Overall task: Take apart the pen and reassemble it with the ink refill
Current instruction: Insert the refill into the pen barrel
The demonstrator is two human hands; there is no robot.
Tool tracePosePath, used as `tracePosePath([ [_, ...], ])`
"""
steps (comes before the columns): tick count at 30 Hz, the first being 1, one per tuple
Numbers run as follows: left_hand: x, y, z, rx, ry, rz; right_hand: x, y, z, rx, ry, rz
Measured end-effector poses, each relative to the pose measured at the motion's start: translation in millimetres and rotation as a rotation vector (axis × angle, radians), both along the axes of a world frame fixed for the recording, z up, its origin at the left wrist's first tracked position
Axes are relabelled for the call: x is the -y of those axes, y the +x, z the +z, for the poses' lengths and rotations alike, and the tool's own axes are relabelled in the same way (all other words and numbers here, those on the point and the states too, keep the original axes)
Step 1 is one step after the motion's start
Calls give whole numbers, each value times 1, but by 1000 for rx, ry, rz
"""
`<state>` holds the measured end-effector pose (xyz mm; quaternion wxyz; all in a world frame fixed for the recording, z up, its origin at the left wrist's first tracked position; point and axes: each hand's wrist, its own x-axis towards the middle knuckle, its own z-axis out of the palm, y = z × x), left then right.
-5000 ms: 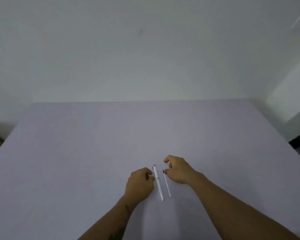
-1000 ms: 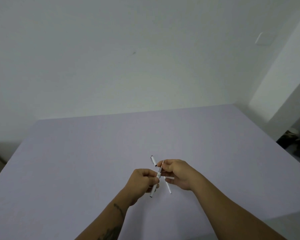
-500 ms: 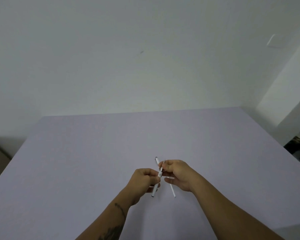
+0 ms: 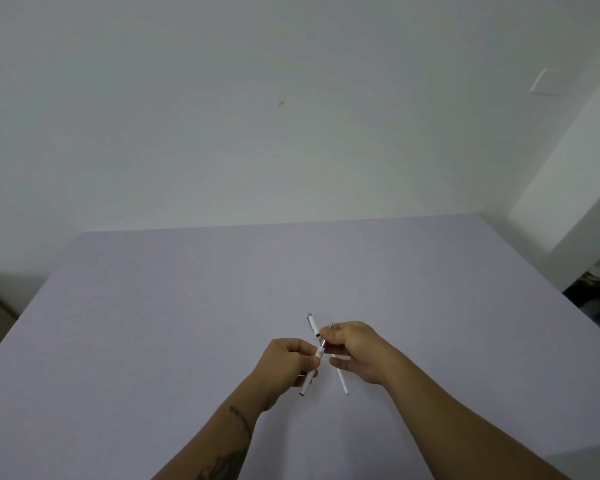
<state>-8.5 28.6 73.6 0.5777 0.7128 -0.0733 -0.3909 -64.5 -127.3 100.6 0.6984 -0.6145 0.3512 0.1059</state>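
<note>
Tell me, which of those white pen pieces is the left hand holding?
The left hand holds the thicker lower barrel, slanting down-left. The clip-topped piece and thin refill are at the right hand.

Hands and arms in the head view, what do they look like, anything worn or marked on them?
Both forearms are bare, with no sleeves in view. The left hand and right hand wear no gloves, and I see no rings or watch. The left forearm carries dark tattoos: a small mark near the wrist and a larger one nearer the elbow.
</note>
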Motion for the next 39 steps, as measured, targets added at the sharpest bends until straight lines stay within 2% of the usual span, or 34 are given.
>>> tracePosePath([
  [9,0,-7,1,-11,16,-5,1,-11,-2,-8,6,9],
  [20,0,-8,2,3,29,-5,-5,-10,-1,-9,-127,-18],
  [32,-5,-9,3,15,7,26,-8,-9,-8,9,-48,-14],
  [39,-7,-9,2,29,26,13,-10,-8,-7,32,-136,-14],
])
